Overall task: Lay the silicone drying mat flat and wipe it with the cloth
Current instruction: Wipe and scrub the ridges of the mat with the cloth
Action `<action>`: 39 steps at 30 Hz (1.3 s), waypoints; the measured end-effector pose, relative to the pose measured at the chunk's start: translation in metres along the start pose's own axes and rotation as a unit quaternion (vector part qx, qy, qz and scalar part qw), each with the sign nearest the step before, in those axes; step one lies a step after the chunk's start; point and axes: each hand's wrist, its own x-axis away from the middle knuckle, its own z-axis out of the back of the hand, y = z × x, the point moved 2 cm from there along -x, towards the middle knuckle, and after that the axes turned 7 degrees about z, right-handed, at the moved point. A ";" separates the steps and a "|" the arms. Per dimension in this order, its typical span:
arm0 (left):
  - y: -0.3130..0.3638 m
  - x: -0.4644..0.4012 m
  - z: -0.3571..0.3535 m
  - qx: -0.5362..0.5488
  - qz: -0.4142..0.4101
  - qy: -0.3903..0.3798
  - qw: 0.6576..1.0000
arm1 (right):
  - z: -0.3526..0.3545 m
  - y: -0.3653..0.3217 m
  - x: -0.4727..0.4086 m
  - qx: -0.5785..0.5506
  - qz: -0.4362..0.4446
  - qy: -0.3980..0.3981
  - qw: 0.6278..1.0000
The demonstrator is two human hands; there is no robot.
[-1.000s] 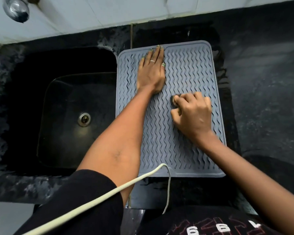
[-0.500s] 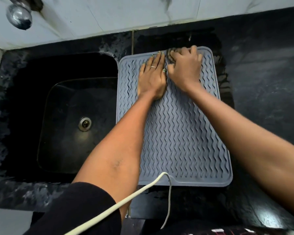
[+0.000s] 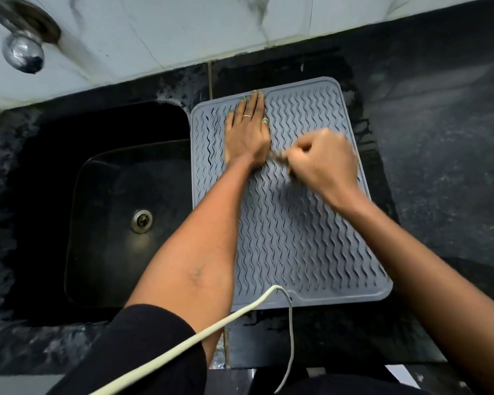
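The mat lies flat, long axis running worktop-front to back; left hand pins it open-palmed while the fisted right hand bunches the cloth mid-mat.

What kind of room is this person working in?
Most likely a kitchen: a dark sink with a metal drain is sunk into a black stone counter, a chrome tap comes off the tiled wall, and a grey drying mat lies beside it.

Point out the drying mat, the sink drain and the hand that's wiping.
Silicone drying mat (image 3: 297, 238), head view, bare ridged middle.
Sink drain (image 3: 141, 220), head view, metal centre.
Right hand (image 3: 322, 163), head view, back of fist.
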 end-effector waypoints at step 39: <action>0.009 0.069 0.042 -0.026 0.031 -0.213 0.976 | -0.025 0.018 0.058 0.142 0.102 -0.021 0.984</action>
